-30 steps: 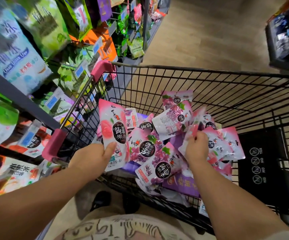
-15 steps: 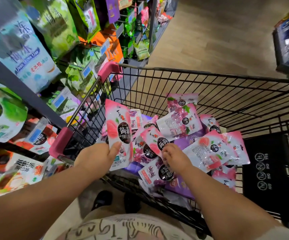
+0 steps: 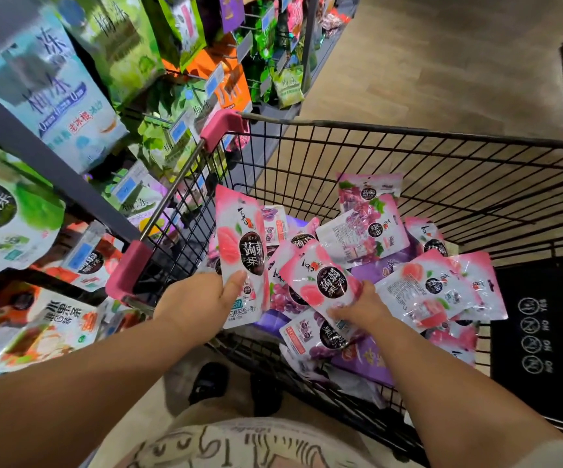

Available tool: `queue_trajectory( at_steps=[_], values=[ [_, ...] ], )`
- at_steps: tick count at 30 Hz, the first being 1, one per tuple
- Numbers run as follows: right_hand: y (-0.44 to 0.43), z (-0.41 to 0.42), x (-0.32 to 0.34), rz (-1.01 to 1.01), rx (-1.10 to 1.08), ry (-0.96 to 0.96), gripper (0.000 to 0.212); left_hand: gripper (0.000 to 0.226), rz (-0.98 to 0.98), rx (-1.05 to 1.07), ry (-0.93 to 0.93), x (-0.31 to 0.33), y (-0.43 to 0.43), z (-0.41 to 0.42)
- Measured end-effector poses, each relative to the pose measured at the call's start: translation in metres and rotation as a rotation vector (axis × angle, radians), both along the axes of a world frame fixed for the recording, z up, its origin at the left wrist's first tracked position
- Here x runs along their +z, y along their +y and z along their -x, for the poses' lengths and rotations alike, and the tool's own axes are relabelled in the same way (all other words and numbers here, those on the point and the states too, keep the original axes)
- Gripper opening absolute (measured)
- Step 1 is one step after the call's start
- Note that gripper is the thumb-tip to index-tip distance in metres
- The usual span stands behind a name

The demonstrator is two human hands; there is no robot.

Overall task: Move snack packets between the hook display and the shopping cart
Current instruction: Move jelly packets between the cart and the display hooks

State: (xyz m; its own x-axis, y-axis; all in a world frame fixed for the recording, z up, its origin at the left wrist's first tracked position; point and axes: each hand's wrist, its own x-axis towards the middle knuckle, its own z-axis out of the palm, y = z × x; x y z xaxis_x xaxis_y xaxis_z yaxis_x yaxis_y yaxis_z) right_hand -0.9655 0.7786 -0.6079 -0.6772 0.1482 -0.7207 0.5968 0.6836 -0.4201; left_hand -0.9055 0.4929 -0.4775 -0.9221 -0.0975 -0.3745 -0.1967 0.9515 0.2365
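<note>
The left hand grips an upright glossy pink-and-white peach jelly pouch by its lower edge, thumb across the front. The right hand pinches a second, tilted pink pouch above the heap in the black wire shopping cart. The pouches look light, floppy and slick, so a firm pinch at a sealed edge should suit them best. The hook display stands just to the left.
</note>
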Motion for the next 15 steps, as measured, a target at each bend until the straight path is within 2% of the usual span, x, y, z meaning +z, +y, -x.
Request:
queue_trajectory(
  at_steps=[2, 5, 9, 12, 15],
  values=[
    [-0.001, 0.001, -0.001, -0.015, -0.001, -0.024, 0.104, 0.062, 0.006, 0.001, 0.004, 0.000, 0.000, 0.000],
    [-0.007, 0.002, 0.004, -0.173, 0.088, 0.005, 0.110, 0.063, 0.012, -0.001, 0.001, 0.001, 0.001, 0.000],
    [-0.014, 0.001, 0.014, -0.298, 0.099, 0.139, 0.112, 0.064, 0.009, -0.007, -0.004, 0.002, 0.001, 0.001],
    [-0.019, 0.000, 0.021, -0.229, 0.068, 0.189, 0.103, 0.060, -0.023, -0.003, 0.000, 0.005, 0.002, 0.001],
    [-0.021, -0.004, 0.024, -0.141, 0.047, 0.155, 0.088, 0.060, -0.027, 0.000, -0.002, 0.008, 0.003, 0.001]
  ],
)
